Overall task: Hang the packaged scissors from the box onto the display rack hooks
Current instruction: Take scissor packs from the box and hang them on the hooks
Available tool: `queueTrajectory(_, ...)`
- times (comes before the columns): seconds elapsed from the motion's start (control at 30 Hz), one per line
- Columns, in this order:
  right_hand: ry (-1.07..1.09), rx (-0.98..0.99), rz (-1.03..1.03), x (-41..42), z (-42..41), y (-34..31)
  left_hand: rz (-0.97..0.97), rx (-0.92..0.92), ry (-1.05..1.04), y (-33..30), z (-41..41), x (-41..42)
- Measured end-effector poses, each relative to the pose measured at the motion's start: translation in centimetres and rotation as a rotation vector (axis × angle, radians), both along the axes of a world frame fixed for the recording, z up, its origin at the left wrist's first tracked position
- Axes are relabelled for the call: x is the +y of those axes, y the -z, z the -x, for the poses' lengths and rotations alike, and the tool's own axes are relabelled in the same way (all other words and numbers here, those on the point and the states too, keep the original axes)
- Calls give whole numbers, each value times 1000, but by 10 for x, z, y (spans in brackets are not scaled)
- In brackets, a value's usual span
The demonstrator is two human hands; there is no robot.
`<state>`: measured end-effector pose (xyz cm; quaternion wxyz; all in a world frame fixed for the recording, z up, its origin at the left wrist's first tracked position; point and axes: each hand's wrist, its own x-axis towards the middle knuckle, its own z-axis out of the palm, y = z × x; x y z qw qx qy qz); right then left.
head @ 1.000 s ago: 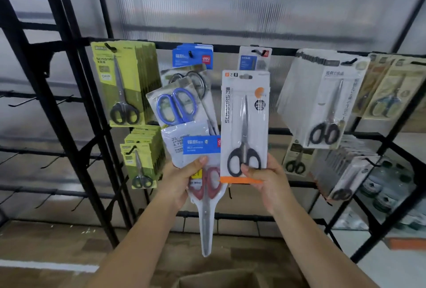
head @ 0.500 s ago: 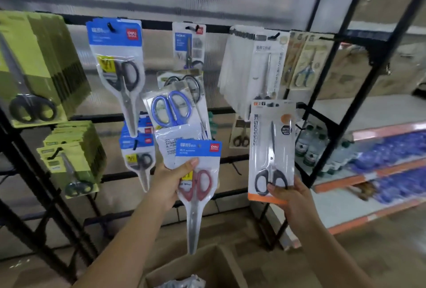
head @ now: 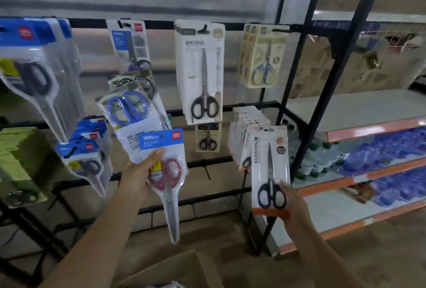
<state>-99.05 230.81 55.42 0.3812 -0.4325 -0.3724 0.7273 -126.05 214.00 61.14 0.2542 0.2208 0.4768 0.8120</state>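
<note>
My left hand point(head: 138, 172) grips a fan of scissor packs: a red-handled pair under a blue header point(head: 167, 172) in front, a blue-handled pair point(head: 129, 108) behind it and a black-handled pack further back. My right hand point(head: 294, 204) holds a white pack of black-handled scissors with an orange bottom strip point(head: 269, 168) by its lower edge. That pack stands upright just in front of a row of matching white packs point(head: 244, 131) hanging on a lower hook of the black display rack point(head: 251, 104). The cardboard box point(head: 182, 269) sits at the bottom edge.
Other packs hang on the rack: blue-header ones point(head: 34, 75) at the left, a white pack point(head: 200, 73) in the middle, beige ones point(head: 262, 57) at the right, green ones point(head: 18, 163) far left. Shelves with bottles point(head: 322, 158) and blue goods stand to the right.
The view has swung further right. My right hand has carried the white pack right and down, close to the matching row on the lower hook. My left hand keeps its packs.
</note>
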Motion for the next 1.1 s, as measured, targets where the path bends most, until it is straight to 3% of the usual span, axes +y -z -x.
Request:
queueTrajectory(0.3, -135, -124, -24, 63, -18, 18, -28, 26, -29, 17, -32, 44)
queueTrajectory(0.73, -214, -69, -44, 93, -29, 31, 85, -90, -161, 26, -44, 61)
queueTrajectory(1.1, -164, -231, -91, 116, -13, 29, 108, -146, -197, 28, -48, 62)
